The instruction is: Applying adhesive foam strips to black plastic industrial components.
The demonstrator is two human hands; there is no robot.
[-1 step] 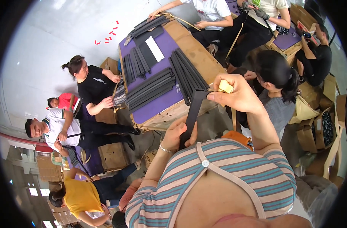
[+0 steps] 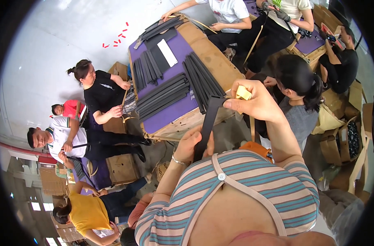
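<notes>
In front of my chest, my left hand [image 2: 192, 142] is closed around the lower part of a flat black strip [image 2: 208, 119], which slants up to the right. My right hand [image 2: 252, 100] is closed at the strip's upper end. Thumb and fingers pinch a small dark piece there, too small to make out. A folded pale yellow bundle of tape [image 2: 243, 93] is tucked in the same fingers. A narrow cream band [image 2: 252, 127] hangs below my right hand.
Ahead stands a wooden crate table with a purple cover [image 2: 156, 125]. Stacks of black strips [image 2: 162, 96] and a white strip [image 2: 166, 53] lie on it. A co-worker in grey [image 2: 297, 119] sits close on the right, near open cardboard boxes [image 2: 340, 141]. Others work left and beyond.
</notes>
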